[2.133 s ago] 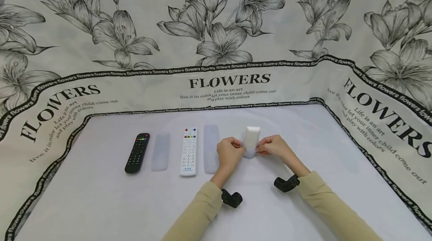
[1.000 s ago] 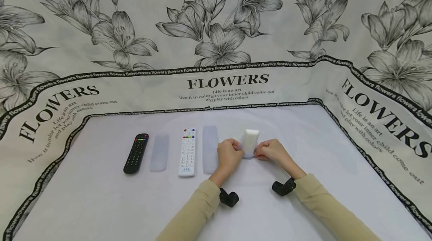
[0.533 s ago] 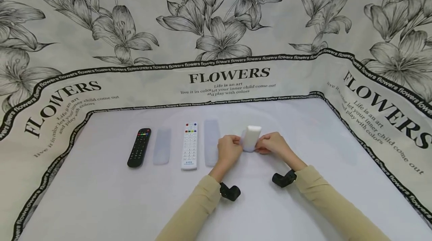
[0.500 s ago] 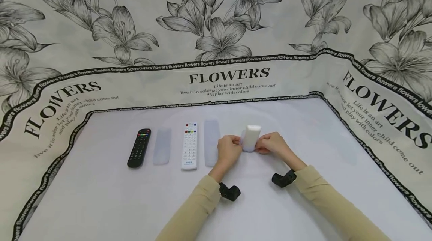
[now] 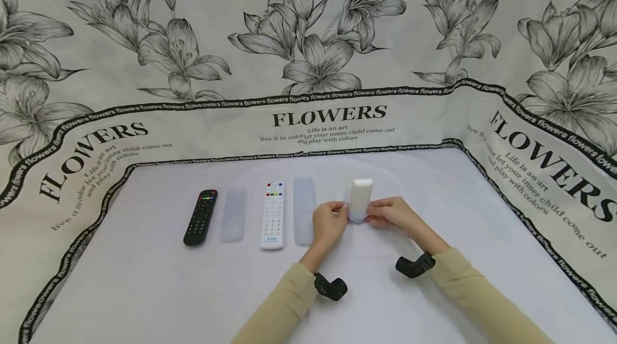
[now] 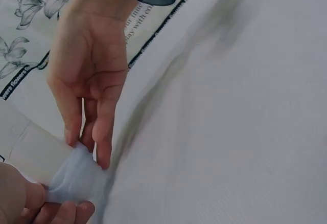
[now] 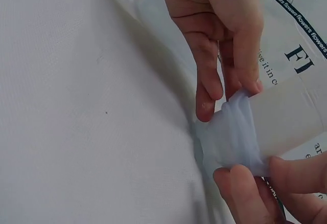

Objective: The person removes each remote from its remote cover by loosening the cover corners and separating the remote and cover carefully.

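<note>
In the head view, a white remote control [image 5: 361,194] stands upright with its plain back showing. Its lower end sits inside a bluish translucent remote cover [image 5: 358,216], which looks bunched in the wrist views. My left hand [image 5: 330,224] pinches the cover's left edge between thumb and fingers. From the other side, my right hand [image 5: 399,214] pinches the cover's right edge. Up close in the right wrist view, the gathered cover [image 7: 232,132] wraps the remote's end between both hands. The remote's button face is hidden.
To the left lie a black remote [image 5: 200,217], a flat translucent cover [image 5: 233,215], a white remote with buttons [image 5: 272,216] and a longer cover [image 5: 304,210] beside my left hand. Flower-printed cloth [image 5: 332,129] borders the white table [image 5: 193,290].
Both hands stay at the cover and the remote remains upright, rocking only slightly. My right hand's fingers have shifted a little on the cover's edge. The head view has moved slightly.
</note>
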`<control>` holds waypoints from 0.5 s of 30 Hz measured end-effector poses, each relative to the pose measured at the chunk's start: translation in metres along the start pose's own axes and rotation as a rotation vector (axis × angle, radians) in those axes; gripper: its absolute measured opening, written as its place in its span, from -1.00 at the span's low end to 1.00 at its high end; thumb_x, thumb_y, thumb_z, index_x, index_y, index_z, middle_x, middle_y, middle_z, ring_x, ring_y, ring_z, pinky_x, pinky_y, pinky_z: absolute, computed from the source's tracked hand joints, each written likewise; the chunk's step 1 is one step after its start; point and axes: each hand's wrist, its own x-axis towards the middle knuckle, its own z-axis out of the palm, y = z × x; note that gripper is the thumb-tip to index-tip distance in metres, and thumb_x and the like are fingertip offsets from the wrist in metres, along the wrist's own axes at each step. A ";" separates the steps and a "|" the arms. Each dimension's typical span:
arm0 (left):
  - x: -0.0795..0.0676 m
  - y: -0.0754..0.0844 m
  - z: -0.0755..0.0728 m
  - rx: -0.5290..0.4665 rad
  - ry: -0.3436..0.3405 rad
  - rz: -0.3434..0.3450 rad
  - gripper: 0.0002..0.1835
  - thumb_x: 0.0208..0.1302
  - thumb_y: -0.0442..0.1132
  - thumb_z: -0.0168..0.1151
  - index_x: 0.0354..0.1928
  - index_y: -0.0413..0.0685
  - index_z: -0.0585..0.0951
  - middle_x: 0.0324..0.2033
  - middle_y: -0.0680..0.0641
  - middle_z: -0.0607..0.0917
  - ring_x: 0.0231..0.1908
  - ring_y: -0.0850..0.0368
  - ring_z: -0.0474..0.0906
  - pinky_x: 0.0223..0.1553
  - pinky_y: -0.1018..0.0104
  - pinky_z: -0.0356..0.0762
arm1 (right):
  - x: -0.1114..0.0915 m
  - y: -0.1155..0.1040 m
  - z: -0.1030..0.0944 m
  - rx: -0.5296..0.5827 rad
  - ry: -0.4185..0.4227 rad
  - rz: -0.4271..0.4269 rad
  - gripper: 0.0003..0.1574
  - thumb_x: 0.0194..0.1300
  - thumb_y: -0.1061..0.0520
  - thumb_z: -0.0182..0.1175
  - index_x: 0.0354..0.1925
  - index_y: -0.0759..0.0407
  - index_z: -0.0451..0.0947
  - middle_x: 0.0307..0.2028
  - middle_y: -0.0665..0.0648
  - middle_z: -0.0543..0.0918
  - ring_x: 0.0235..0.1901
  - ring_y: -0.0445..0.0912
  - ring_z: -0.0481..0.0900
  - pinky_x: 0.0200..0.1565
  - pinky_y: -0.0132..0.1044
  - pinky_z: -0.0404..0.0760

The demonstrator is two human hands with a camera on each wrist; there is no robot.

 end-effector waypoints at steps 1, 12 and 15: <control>0.000 0.000 0.001 -0.006 0.006 -0.015 -0.84 0.21 -0.33 0.24 -0.30 -0.32 0.72 -0.50 -0.12 0.75 -0.58 0.33 0.59 -0.54 0.51 0.51 | 0.000 0.001 -0.001 -0.001 -0.002 -0.008 -0.40 0.33 0.19 0.14 0.17 0.62 0.33 -0.32 0.17 0.77 -0.46 -0.32 0.65 -0.32 -0.48 0.63; -0.002 0.005 0.004 -0.131 0.122 -0.030 -0.84 0.20 -0.28 0.30 -0.32 -0.26 0.74 -0.53 -0.10 0.76 -0.60 0.31 0.64 -0.57 0.49 0.55 | -0.009 -0.004 -0.002 0.030 0.040 -0.081 -0.42 0.43 0.15 0.03 0.18 0.63 0.32 0.01 0.44 0.62 -0.36 -0.33 0.67 -0.21 -0.46 0.65; -0.002 0.007 0.003 -0.182 0.149 0.018 -0.84 0.19 -0.29 0.30 -0.32 -0.28 0.74 -0.51 -0.13 0.77 -0.59 0.27 0.67 -0.57 0.47 0.57 | -0.011 -0.008 -0.002 0.079 0.016 -0.070 -0.35 0.45 0.10 0.00 0.24 0.62 0.24 0.14 0.51 0.48 -0.30 -0.30 0.68 -0.16 -0.44 0.65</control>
